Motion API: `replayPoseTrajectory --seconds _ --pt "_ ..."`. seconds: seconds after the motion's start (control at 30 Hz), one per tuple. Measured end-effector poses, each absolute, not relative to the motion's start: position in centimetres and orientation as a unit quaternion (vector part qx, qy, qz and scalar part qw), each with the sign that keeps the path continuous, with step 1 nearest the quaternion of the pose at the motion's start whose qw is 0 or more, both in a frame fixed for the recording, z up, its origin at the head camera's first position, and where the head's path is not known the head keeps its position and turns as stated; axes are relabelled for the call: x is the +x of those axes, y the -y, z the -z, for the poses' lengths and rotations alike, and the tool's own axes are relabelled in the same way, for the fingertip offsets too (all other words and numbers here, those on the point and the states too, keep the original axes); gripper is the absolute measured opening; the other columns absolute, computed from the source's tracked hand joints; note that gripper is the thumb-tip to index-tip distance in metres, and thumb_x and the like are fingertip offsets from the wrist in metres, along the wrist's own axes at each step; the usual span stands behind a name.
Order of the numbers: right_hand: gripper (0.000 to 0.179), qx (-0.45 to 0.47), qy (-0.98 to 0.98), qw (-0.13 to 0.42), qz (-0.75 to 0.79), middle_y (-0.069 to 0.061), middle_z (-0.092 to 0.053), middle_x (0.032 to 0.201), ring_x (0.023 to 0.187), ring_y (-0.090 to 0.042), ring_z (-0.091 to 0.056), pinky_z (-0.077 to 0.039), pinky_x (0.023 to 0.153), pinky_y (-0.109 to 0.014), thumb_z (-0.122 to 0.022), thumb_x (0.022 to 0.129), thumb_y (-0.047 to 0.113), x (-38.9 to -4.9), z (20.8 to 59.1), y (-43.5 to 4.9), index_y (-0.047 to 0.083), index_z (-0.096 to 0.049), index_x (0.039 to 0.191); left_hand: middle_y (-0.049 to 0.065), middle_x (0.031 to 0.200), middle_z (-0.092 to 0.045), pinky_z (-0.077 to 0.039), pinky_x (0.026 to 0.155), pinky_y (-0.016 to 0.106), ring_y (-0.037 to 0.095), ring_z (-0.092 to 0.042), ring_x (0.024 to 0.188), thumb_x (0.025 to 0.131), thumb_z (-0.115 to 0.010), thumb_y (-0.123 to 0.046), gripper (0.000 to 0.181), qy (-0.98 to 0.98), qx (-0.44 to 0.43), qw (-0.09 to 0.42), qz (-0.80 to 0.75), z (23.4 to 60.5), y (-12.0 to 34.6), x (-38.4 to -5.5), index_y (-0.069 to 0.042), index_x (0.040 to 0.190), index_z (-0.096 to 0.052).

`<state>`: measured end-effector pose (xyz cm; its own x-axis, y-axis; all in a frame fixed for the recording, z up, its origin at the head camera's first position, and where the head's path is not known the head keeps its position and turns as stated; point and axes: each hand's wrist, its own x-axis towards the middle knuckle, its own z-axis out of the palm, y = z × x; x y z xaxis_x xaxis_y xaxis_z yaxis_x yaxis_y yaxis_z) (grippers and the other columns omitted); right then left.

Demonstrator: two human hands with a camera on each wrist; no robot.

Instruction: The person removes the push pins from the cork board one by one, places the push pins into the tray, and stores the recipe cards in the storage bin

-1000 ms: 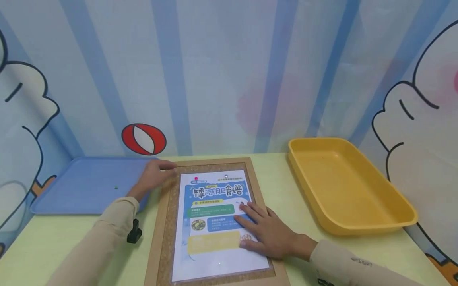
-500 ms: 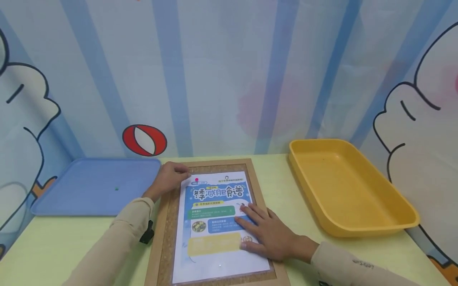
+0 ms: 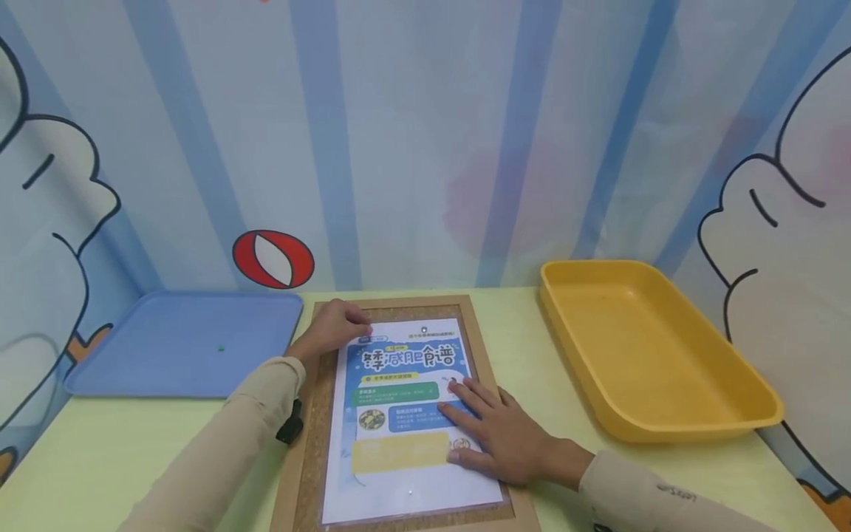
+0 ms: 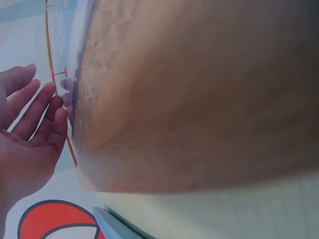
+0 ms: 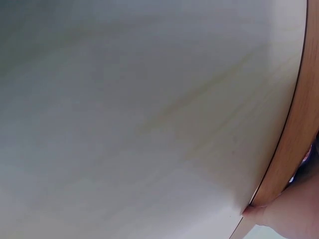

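While the right hand point(image 3: 500, 434) lies flat, steadying (I judge) the poster point(image 3: 392, 496) beneath it, the left hand point(image 3: 335, 327), loosely bent and gripping nothing, apparently reaches for the pink pushpin point(image 3: 368, 332) just beside it; a careful pinch seems needed.

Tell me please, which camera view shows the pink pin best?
The left wrist view: the pink pin looks larger, clear of the left hand. The head view shows only a pink spot beside that hand; the right wrist view, nothing.
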<state>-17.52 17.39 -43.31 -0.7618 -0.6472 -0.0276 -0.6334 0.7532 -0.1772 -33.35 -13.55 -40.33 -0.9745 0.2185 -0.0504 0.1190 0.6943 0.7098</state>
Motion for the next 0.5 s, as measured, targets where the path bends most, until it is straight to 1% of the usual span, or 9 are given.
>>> replayPoseTrajectory --seconds 0.27,0.5 --pt "0.071 -0.345 -0.935 0.045 0.072 -0.005 -0.019 0.168 0.155 -0.033 -0.014 -0.025 0.113 -0.067 -0.034 0.098 0.067 -17.46 43.53 -17.3 0.028 -0.03 0.157 0.011 0.11 -0.071 -0.05 0.087 0.038 0.025 -0.061 0.098 0.092 -0.07 -0.015 0.02 -0.917 0.061 0.094 -0.384 40.65 13.43 -33.51 -0.008 0.11 -0.075" --pt "0.071 -0.336 -0.938 0.044 0.072 -0.003 -0.018 0.168 0.156 -0.031 -0.013 -0.024 0.114 -0.067 -0.035 0.098 0.068 -17.52 43.48 -17.22 0.029 -0.029 0.157 0.012 0.104 -0.071 -0.052 0.087 0.04 0.024 -0.062 0.093 0.09 -0.071 -0.008 0.018 -0.921 0.077 0.1 -0.369 40.71 13.04 -33.73 -0.004 0.106 -0.076"
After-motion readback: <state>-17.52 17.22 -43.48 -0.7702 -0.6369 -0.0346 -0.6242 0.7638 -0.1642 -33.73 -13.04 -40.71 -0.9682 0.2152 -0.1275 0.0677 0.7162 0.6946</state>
